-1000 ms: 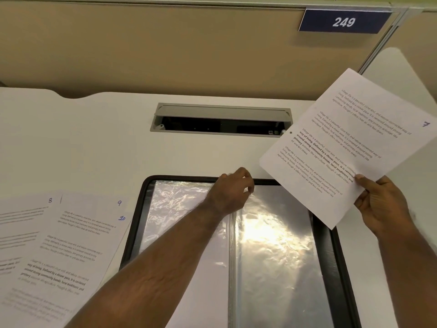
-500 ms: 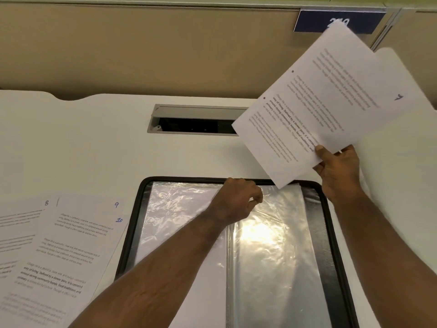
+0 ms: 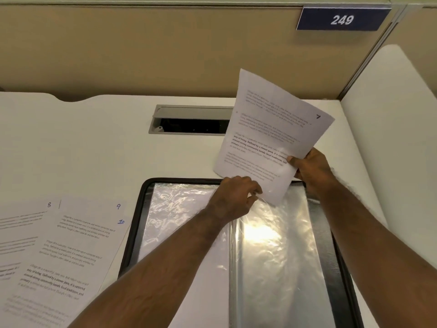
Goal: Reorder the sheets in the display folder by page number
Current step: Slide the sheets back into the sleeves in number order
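Centrally, a black-edged display folder [image 3: 335, 252] lies open on the white surface [image 3: 94, 143], its clear plastic sleeves crinkled and shining under the light. The left hand [image 3: 233, 197] sits at the far edge of the right-hand sleeve [image 3: 272, 245], its fingers [image 3: 254, 191] curled and pinching the sleeve's top lip. The right hand [image 3: 309, 169] grips a white printed sheet marked 7 [image 3: 272, 138] by its near right edge, thumb on top of the page. This sheet is tilted, its near corner touching the sleeve mouth just beside the left fingers, while most of it stands above the far edge of the folder.

At the near left, three more white printed sheets [image 3: 59, 252] lie overlapped on the surface just beside the folder, handwritten 8, 9 and 10 in their far corners. Farther off, a grey cable hatch [image 3: 189, 119] is set into the surface, partly hidden by the held page. A blue plate reading 249 [image 3: 341, 19] hangs on the beige partition [image 3: 142, 48].
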